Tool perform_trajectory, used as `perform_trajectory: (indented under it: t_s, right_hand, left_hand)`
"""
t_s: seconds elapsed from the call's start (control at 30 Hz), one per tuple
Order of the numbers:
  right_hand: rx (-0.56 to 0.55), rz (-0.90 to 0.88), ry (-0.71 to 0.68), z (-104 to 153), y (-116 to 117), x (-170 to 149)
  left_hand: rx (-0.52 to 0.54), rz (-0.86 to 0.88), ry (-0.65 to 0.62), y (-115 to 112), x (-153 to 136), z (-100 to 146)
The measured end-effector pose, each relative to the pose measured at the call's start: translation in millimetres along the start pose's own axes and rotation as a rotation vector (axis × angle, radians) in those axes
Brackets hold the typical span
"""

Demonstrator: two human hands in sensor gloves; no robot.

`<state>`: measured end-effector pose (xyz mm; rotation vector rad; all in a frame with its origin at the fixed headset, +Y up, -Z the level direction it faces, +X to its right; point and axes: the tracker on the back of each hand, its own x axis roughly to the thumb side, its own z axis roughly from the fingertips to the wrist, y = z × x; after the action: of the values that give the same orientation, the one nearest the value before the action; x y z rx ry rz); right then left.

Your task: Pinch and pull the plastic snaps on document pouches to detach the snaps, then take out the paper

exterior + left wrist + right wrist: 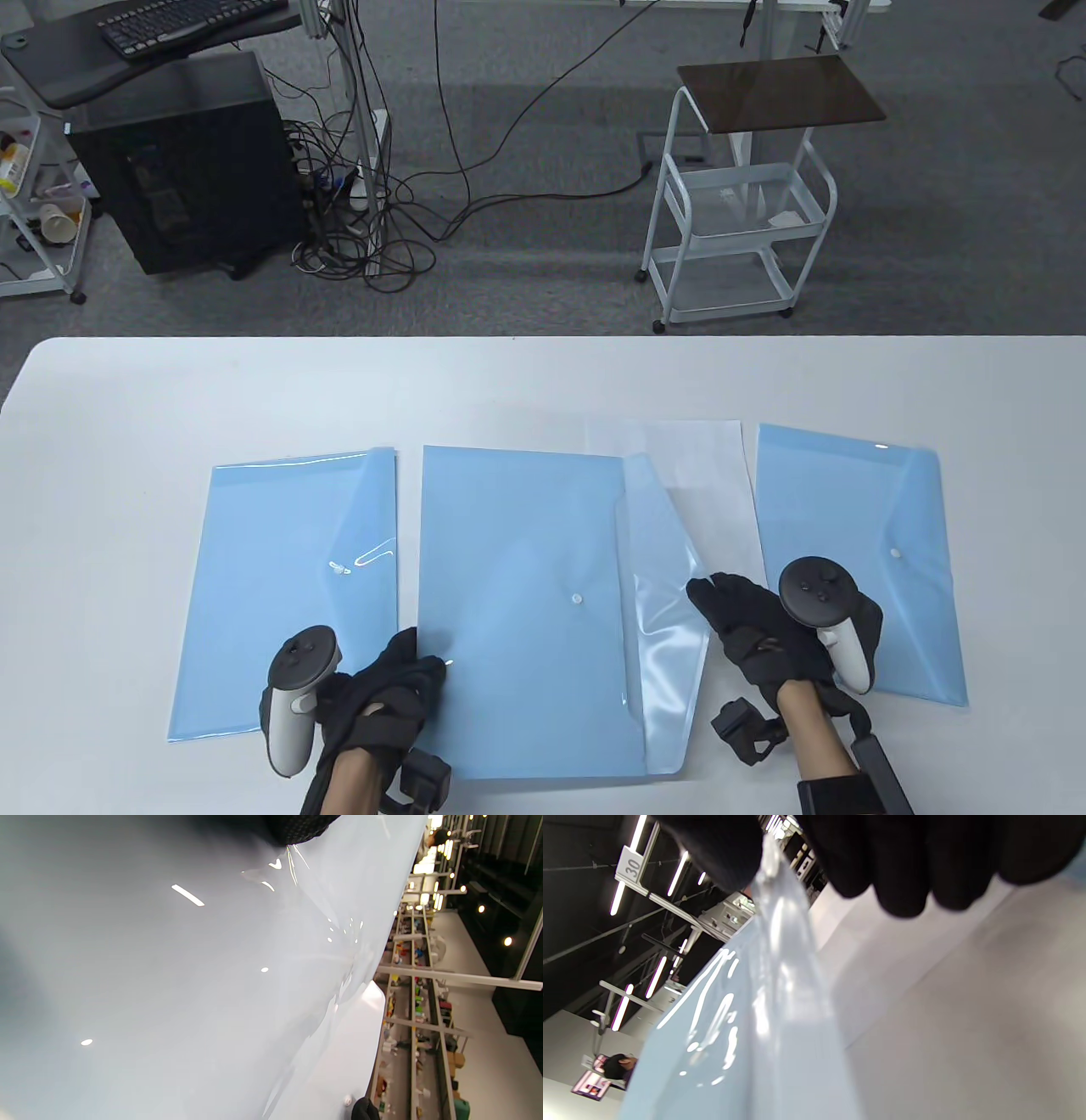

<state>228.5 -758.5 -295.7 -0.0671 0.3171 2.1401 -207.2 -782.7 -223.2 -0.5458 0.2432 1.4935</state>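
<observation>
Three pouches on worktop (127,407): middle pouch (517,594) unsnapped, left hand (382,688) pressing its edge flat-fingered, right hand (764,637) fingers (903,866) pinching the flap (666,594); advise steadying while drawing paper (704,484) rightward.

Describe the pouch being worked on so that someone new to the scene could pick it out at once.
On the white table lie three blue pouches in a row. It is the middle pouch, the largest. Only this one has its flap swung open, pinched by the right hand.
</observation>
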Motion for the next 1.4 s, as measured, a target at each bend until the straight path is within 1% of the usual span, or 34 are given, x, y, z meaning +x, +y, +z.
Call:
perform_trajectory:
  t_s: [0.1,0.17,0.23,0.27,0.37,0.5,0.63,0.87,1.0,1.07,1.23,1.4]
  right_hand:
    - [0.032,-0.066,-0.037,5.3,2.7,5.0]
    - [0.05,-0.064,-0.067,8.3,4.4,10.2]
    - [0.091,-0.061,-0.106,11.7,8.9,17.4]
    - [0.13,-0.055,-0.13,13.6,12.8,21.9]
    - [0.198,-0.015,-0.19,18.1,26.7,33.8]
    - [0.256,0.114,-0.23,20.7,49.3,47.3]
    - [0.281,0.253,-0.244,18.7,71.7,54.8]
    - [0.264,0.606,-0.227,11.1,105.2,62.0]
    - [0.28,0.705,-0.209,5.6,118.8,63.6]
    - [0.288,0.717,-0.199,2.9,125.0,63.7]
    - [0.307,0.819,-0.189,0.7,138.7,61.7]
    - [0.324,0.865,-0.183,1.2,148.6,57.3]
  left_hand:
    - [-0.005,-0.006,0.012,-1.9,-1.4,-1.9]
    - [-0.003,-0.01,0.025,-2.6,-2.8,-3.3]
    - [0.001,-0.017,0.038,-3.1,-4.8,-4.7]
    - [0.002,-0.022,0.049,-3.5,-6.1,-5.7]
    - [0.007,-0.024,0.071,-4.4,-9.0,-7.7]
    - [0.021,-0.055,0.094,-5.2,-11.3,-9.7]
    - [0.04,-0.082,0.119,-5.4,-12.7,-10.8]
    - [0.063,-0.138,0.158,-5.7,-15.0,-13.4]
    - [0.071,-0.152,0.168,-5.7,-15.3,-13.7]
    - [0.074,-0.156,0.174,-6.0,-15.2,-13.3]
    - [0.084,-0.173,0.185,-5.9,-14.3,-12.3]
    - [0.089,-0.178,0.19,-6.4,-14.1,-11.8]
